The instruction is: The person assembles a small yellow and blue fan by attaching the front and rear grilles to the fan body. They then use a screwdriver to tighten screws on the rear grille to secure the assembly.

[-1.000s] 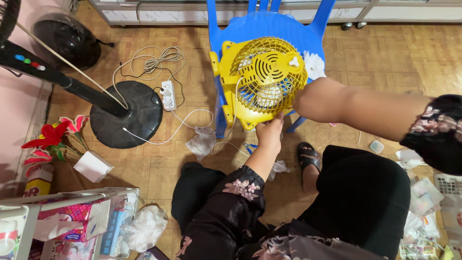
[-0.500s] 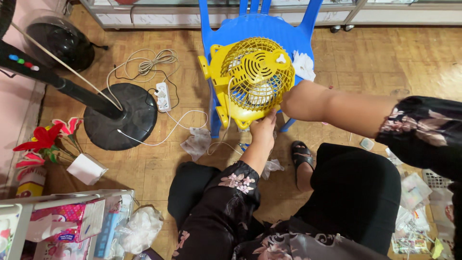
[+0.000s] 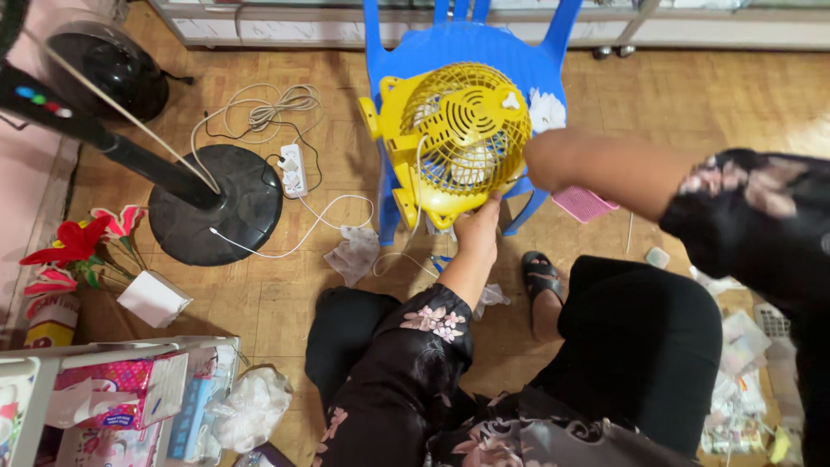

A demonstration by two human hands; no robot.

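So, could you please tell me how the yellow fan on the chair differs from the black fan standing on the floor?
The yellow fan is small, boxy and sits tilted on the blue chair, with the left hand at its lower edge. The black fan is a tall pedestal type with a round base on the floor, and no hand touches it. Both have grilles.

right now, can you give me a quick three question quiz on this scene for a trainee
1. True or false: the yellow fan rests on a blue chair.
2. Which hand grips the fan's lower edge? A left hand B right hand
3. Fill in: the power strip lies on the floor beside the black round ____.

Key: 1 true; 2 A; 3 base. The right hand is hidden behind the fan.
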